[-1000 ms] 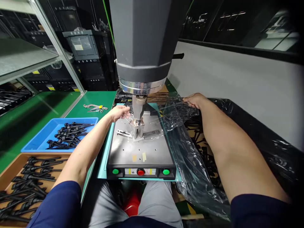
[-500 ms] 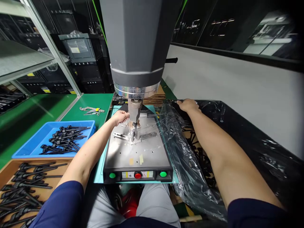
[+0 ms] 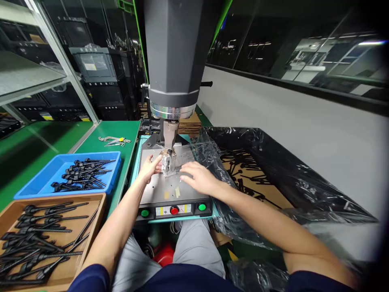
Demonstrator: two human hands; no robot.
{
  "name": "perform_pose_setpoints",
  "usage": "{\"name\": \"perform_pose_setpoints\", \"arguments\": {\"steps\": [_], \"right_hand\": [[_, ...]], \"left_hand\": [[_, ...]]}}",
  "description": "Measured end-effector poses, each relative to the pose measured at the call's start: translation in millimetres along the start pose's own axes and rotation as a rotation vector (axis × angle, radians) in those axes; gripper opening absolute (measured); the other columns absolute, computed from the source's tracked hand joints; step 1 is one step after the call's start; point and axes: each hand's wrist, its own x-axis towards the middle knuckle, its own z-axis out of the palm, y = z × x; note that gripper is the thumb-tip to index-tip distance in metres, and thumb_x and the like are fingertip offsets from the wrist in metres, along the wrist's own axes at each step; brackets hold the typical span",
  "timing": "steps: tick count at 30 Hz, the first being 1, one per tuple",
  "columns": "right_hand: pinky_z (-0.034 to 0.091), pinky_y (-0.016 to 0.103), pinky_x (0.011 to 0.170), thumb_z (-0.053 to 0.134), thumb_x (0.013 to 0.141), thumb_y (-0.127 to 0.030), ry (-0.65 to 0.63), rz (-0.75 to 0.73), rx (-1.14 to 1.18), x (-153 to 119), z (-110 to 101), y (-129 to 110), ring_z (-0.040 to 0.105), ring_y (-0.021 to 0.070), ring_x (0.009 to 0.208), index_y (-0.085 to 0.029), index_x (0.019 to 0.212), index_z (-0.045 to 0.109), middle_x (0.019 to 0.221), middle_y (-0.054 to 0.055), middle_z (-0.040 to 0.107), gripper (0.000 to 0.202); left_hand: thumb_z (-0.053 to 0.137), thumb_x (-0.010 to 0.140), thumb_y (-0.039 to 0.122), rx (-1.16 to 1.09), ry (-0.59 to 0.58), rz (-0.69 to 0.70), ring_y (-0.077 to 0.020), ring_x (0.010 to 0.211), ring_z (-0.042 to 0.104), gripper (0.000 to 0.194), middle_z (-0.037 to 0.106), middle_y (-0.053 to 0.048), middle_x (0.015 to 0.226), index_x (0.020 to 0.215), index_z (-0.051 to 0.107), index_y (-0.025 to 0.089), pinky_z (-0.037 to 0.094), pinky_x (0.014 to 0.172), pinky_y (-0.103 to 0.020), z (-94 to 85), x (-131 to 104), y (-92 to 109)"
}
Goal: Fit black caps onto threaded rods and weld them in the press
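My left hand (image 3: 150, 168) is beside the left of the small metal fixture (image 3: 168, 165), thumb and fingers apart. To the right of that fixture is my right hand (image 3: 199, 177), fingers stretched out over the metal bed plate (image 3: 158, 194); I see nothing in it. A dark part (image 3: 169, 152) stands in the fixture, directly under the metal tool head (image 3: 169, 134) of the grey press (image 3: 173, 52). Clear film is wrapped around the fixture, so whether my left fingertips touch it I cannot tell.
A blue tray (image 3: 33, 190) and a brown tray (image 3: 102, 198) on the left hold black ribbed stems. On the right, a box lined with black plastic (image 3: 306, 166) contains more black pieces. Green and red buttons (image 3: 174, 210) line the press front. Metal tools (image 3: 115, 140) lie behind the trays.
My right hand has come away from the plastic-lined box to the right side of the fixture. My left hand has drawn slightly back from behind the tool head, its fingers now apart.
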Motion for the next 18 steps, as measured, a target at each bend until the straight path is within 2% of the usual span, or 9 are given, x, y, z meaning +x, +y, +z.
{"name": "perform_pose_setpoints", "arguments": {"steps": [2, 4, 6, 10, 18], "right_hand": [[0.049, 0.042, 0.097, 0.064, 0.09, -0.025, 0.006, -0.023, 0.099, -14.2, 11.5, -18.1, 0.062, 0.0246, 0.104, -0.017, 0.104, 0.072, 0.109, 0.01, 0.071, 0.019], [0.05, 0.039, 0.095, 0.062, 0.09, -0.024, 0.021, -0.001, 0.202, -28.2, 18.4, -31.9, 0.063, 0.023, 0.102, -0.018, 0.103, 0.072, 0.106, 0.008, 0.072, 0.017], [0.05, 0.037, 0.092, 0.06, 0.091, -0.023, 0.023, 0.06, 0.293, -42.8, 22.8, -41.6, 0.064, 0.0216, 0.099, -0.019, 0.101, 0.072, 0.104, 0.007, 0.072, 0.016], [0.051, 0.033, 0.084, 0.058, 0.09, -0.025, -0.046, 0.218, 0.41, -71.0, 32.6, -47.6, 0.066, 0.0206, 0.094, -0.019, 0.099, 0.073, 0.101, 0.006, 0.073, 0.018], [0.053, 0.032, 0.08, 0.056, 0.089, -0.035, -0.072, 0.447, 0.569, -113.3, 56.7, -31.2, 0.069, 0.0213, 0.091, -0.018, 0.1, 0.073, 0.1, 0.007, 0.074, 0.027]], "left_hand": [[0.08, 0.074, 0.029, -0.089, -0.026, 0.054, -0.0134, 0.059, 0.064, 0.1, 0.067, -0.003, 0.075, 0.151, 0.02, 0.007, 0.047, 0.055, -0.023, 10.9, -10.8, -12.1], [0.079, 0.072, 0.017, -0.138, -0.021, 0.1, -0.0132, 0.058, 0.064, 0.097, 0.065, 0.0, 0.068, 0.15, 0.022, 0.005, 0.045, 0.053, -0.021, 19.0, -17.4, -19.6], [0.077, 0.073, 0.013, -0.148, -0.01, 0.109, -0.0125, 0.055, 0.062, 0.088, 0.062, 0.003, 0.061, 0.146, 0.029, 0.005, 0.043, 0.051, -0.02, 22.5, -22.1, -23.3], [0.076, 0.072, 0.012, -0.14, -0.013, 0.096, -0.0114, 0.053, 0.061, 0.075, 0.063, 0.003, 0.062, 0.138, 0.04, 0.009, 0.042, 0.051, -0.02, 20.3, -28.1, -24.7], [0.078, 0.071, 0.02, -0.115, -0.059, 0.046, -0.0118, 0.056, 0.062, 0.05, 0.067, -0.001, 0.068, 0.113, 0.053, 0.013, 0.042, 0.053, -0.021, 13.5, -29.8, -31.8]]}}
